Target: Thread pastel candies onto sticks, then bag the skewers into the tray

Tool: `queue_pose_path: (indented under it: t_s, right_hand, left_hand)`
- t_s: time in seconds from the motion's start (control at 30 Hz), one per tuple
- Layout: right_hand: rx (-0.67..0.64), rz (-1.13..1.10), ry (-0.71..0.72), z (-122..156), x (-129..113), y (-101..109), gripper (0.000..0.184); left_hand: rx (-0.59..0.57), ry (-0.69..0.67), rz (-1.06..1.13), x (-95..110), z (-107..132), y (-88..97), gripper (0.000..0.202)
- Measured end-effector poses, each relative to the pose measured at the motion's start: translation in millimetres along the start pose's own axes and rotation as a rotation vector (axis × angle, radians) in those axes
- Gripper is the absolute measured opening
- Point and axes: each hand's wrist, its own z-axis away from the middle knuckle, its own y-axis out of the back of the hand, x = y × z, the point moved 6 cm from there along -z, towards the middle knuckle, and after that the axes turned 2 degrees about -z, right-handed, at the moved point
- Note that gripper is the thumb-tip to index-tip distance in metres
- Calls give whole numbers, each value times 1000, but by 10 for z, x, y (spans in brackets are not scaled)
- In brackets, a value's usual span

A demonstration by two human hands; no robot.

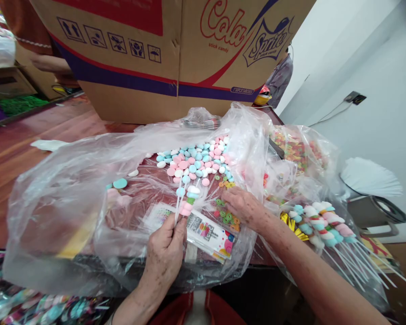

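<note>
My left hand [165, 248] is closed around thin white candy sticks. One of them carries a candy skewer [187, 206] of pink, green, blue and white pieces, and its upper end points away from me. My right hand [242, 206] is at the small gummy rings [227, 217], its fingers bent and bunched together. Whatever is between those fingertips is hidden. Beyond both hands lies a pile of pink, blue and white round candies [192, 162] on clear plastic. A printed packet [206, 232] lies just right of my left hand.
A large cardboard box [135, 85] stands at the back. Finished candy skewers [328, 221] lie at the right, with gold ties [292, 225] beside them. A bag of gummies [301, 149] sits behind. Wrapped sweets [54, 309] fill the lower left. People stand behind the box.
</note>
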Motion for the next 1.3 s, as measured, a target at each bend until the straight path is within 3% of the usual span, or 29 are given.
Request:
queue_pose_path:
  t_s: [0.33, 0.67, 0.87, 1.07, 1.3]
  right_hand:
    - [-25, -63, 3, -69, 64, 0, 14]
    - [101, -224, -187, -91, 35, 43, 18]
    - [274, -547, -277, -123, 158, 152, 10]
    - [415, -1492, -367, -177, 100, 178, 20]
    - [385, -1580, -372, -224, -5, 174, 23]
  left_hand:
    - [24, -11, -53, -68, -30, 5, 31]
    - [11, -1, -32, -55, -19, -1, 32]
    - [-36, -72, -78, 45, -6, -10, 31]
    - [-59, -155, -151, 124, 11, -37, 28]
    - [-66, -136, -202, 67, -20, -53, 30]
